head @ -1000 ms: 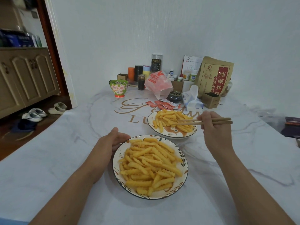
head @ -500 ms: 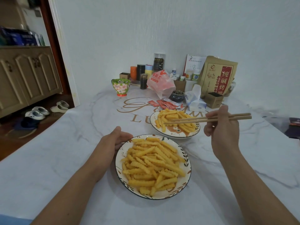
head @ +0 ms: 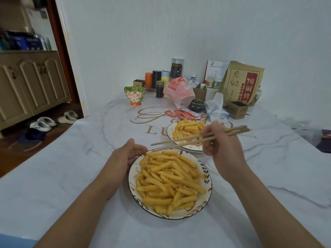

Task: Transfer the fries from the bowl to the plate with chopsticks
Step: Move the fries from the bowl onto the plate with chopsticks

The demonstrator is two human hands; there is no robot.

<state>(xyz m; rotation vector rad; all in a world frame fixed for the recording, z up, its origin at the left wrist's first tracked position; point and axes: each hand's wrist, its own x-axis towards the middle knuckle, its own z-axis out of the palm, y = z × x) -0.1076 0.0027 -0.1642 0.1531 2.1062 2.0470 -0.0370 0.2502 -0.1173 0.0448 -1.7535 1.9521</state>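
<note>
- Table [head: 71, 176]: white marble-look top with gold lettering; everything sits on it.
- Brown paper bag [head: 241, 83] with red label, standing at the far edge against the wall; beside it a calendar [head: 216, 66], jars and small bottles.
- Near dish [head: 136, 169]: wide, leaf-patterned rim, heaped with crinkle-cut fries [head: 170, 179]. Closest to the person, centre of view.
- Far dish [head: 170, 130]: smaller in view, just behind the near one, also holding fries [head: 186, 128]. Which of the two is the bowl and which the plate cannot be told from this angle.
- Pink plastic bag [head: 179, 92] and tissue pack [head: 215, 110] behind the far dish; red sachets [head: 184, 114] lie flat between them and the dish.
- Left hand [head: 123, 158]: rests at the left rim of the near dish, thumb up, fingers loosely curved against the edge, not gripping anything.
- Right hand [head: 222, 145]: raised above the gap between the dishes, fingers curled around the chopsticks [head: 180, 142].
- Chopsticks: a wooden pair, tips pointing left, slightly apart, hovering over the far rim of the near dish. No fry between the tips.
- Green flowered cup [head: 134, 95]: far left of the clutter.
- Shoes [head: 43, 122] on the floor, left, by a cabinet [head: 32, 83].
</note>
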